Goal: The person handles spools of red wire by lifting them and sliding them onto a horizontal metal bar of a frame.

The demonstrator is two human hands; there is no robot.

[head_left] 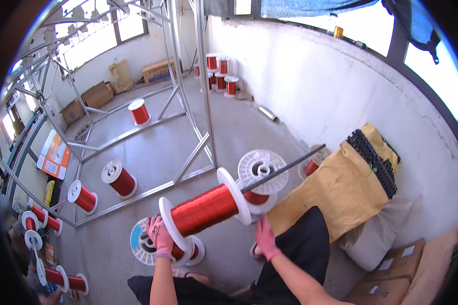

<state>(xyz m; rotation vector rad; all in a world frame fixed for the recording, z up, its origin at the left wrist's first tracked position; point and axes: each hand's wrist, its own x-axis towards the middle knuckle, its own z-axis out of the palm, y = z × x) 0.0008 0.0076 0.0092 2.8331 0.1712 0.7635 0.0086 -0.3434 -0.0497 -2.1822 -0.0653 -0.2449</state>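
dark trousers (305,244) are nearest in the head view; just beyond, the red wire spool (203,209) lies tilted, a dark rod (297,162) jutting from its far flange (242,206). its long axis runs from eight o'clock to two. the left hand (160,236), nearer, curls at the lower flange (174,231), the spool at its two o'clock; what it grips i cannot tell. the right hand (266,239) looks part open and empty, the spool at its ten o'clock.
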